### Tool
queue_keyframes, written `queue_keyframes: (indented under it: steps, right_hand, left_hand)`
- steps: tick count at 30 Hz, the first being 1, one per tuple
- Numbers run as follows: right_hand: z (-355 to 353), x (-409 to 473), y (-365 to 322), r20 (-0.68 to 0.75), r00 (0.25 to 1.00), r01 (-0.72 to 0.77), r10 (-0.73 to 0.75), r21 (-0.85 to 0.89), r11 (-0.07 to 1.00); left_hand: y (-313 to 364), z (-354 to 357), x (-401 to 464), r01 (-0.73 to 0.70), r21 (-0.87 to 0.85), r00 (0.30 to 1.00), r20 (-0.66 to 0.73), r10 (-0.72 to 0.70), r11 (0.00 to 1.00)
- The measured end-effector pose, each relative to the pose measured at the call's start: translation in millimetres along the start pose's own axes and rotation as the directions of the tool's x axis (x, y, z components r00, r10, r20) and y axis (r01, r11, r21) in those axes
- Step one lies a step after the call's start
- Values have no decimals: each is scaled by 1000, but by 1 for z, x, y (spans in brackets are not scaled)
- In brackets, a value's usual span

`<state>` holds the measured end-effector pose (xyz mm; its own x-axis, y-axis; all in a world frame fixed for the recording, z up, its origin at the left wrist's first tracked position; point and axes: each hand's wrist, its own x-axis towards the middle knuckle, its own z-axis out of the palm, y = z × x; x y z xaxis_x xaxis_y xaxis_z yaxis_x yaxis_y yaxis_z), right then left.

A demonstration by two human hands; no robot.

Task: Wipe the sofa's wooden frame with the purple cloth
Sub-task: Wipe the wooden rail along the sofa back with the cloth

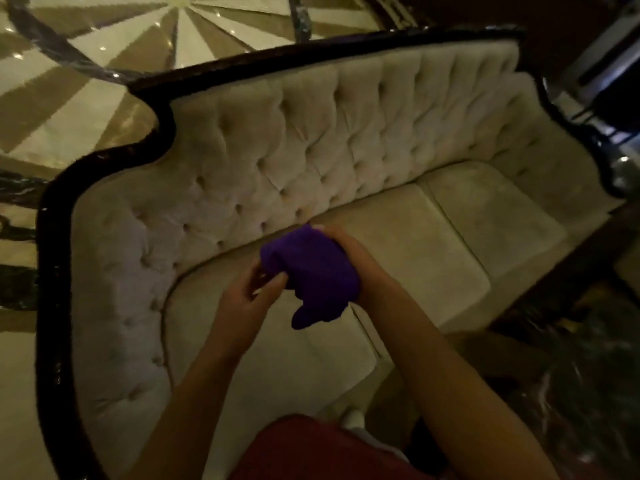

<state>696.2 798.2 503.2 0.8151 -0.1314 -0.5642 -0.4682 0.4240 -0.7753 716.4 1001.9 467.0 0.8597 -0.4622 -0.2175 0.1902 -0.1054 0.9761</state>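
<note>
A bunched purple cloth [313, 275] hangs in the air above the sofa's seat cushions. My left hand [247, 294] pinches its lower left edge with thumb and fingers. My right hand [346, 251] grips it from the right, mostly covered by the fabric. The sofa's dark wooden frame [52, 237] curves around the cream tufted backrest, running along the left arm, across the top rail [311, 46] and down the right arm [568, 123]. Both hands are well away from the frame.
The cream seat cushions [450, 230] lie below my hands. Polished patterned marble floor [86, 81] spreads behind the sofa. Dark furniture and dark marble [588, 358] stand at the right. My red garment [311, 452] shows at the bottom.
</note>
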Motion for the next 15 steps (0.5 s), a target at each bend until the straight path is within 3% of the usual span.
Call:
queue_keyframes:
  steps: [5, 11, 15]
  right_hand:
    - [-85, -63, 31, -17, 997, -72, 78, 232, 970]
    - [-198, -137, 43, 29, 996, -88, 83, 331, 939]
    - [-272, -185, 55, 2, 998, -62, 66, 387, 920]
  left_hand:
    - [11, 95, -14, 10, 130, 979, 200, -36, 991]
    - [21, 217, -32, -102, 394, 928, 369, -55, 914]
    - [14, 303, -48, -70, 351, 861, 494, -121, 934]
